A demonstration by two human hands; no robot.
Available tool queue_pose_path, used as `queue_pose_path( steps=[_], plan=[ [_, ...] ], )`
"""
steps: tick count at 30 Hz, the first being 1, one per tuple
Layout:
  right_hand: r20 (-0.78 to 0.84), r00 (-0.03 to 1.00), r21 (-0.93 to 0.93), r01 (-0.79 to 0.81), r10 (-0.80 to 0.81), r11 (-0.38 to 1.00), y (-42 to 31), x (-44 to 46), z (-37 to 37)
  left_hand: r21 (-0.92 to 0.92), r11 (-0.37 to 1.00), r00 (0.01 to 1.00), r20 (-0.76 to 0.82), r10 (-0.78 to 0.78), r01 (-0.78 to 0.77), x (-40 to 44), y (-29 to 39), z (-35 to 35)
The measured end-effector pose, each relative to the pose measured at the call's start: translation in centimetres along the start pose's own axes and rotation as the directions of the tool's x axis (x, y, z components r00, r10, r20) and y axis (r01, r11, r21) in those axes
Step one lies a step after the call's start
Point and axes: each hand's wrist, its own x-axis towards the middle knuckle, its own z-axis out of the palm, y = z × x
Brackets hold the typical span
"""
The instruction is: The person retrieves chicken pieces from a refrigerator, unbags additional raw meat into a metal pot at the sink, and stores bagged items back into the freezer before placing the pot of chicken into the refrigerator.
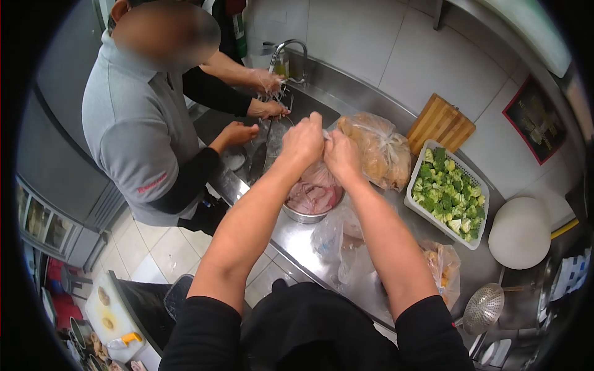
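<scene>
Both my arms reach forward over the steel counter. My left hand (303,143) is closed on the gathered top of a clear plastic bag, just above a metal bowl (307,217). Beside it, my right hand (342,157) pinches the same bag top. Pale pink raw meat (314,193) lies in the bowl, under the bag, which partly covers it. Another crumpled clear bag (346,238) rests on the counter close to the bowl. Behind my right hand sits a tied bag of brownish food (375,145).
A basket of broccoli (448,198), a cutting board (440,123) and a skimmer (483,308) are at the right. A bag of orange pieces (442,269) lies near my right forearm. At left, a co-worker (142,123) and another person's hands (269,108) are at the sink (213,117).
</scene>
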Motion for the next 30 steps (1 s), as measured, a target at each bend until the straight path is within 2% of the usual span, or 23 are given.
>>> queue_pose_path(
  steps=[2,5,8,10,13,16,21,22,23,24,27,30],
  plan=[
    [-0.025,0.999,0.137,-0.022,0.026,0.99,-0.4,0.1,-0.5,-0.02,1.0,1.0,-0.002,0.022,-0.022,0.1,0.5,-0.8],
    [-0.092,0.996,0.081,0.014,-0.006,0.997,0.5,1.0,-0.7,-0.008,1.0,1.0,0.007,0.014,-0.014,-0.1,0.9,-0.9],
    [0.141,0.99,-0.126,0.006,0.012,0.992,0.9,0.9,-2.9,0.02,0.999,0.999,-0.021,-0.034,0.034,0.7,-1.1,-0.2],
    [0.232,0.964,-0.172,-0.092,0.131,0.981,0.0,-0.3,-4.0,0.039,0.991,0.992,-0.014,-0.124,0.124,1.1,-2.6,0.6],
    [0.203,0.971,-0.212,-0.084,0.128,0.974,1.1,-2.1,-3.1,0.087,0.983,0.985,0.036,-0.167,0.163,1.2,-4.5,0.6],
    [0.283,0.953,-0.186,-0.059,0.111,0.981,1.6,-3.7,-3.7,0.078,0.974,0.976,0.031,-0.215,0.212,1.1,-6.0,1.3],
    [0.243,0.968,0.042,-0.083,0.07,0.996,7.2,-6.8,-3.4,-0.073,0.926,0.928,0.074,-0.366,0.371,0.7,-8.6,1.7],
    [0.216,0.966,0.051,-0.157,0.143,0.986,8.5,-7.1,-4.1,-0.11,0.901,0.907,0.092,-0.41,0.419,0.6,-9.1,1.4],
    [0.194,0.956,0.061,-0.237,0.221,0.97,9.7,-7.6,-4.9,-0.249,0.866,0.9,0.162,-0.405,0.435,0.9,-9.8,1.7],
    [0.169,0.941,0.078,-0.309,0.293,0.948,10.4,-7.7,-5.2,-0.219,0.89,0.913,0.181,-0.366,0.4,1.4,-9.8,2.4],
    [0.149,0.959,0.146,-0.264,0.243,0.953,10.4,-8.3,-4.3,-0.121,0.938,0.923,0.254,-0.288,0.326,1.2,-8.8,4.6],
    [0.532,0.789,0.409,-0.557,0.307,0.723,4.4,-8.5,-3.5,-0.262,0.869,0.889,0.312,-0.336,0.42,0.9,-6.4,3.6]
  ],
)
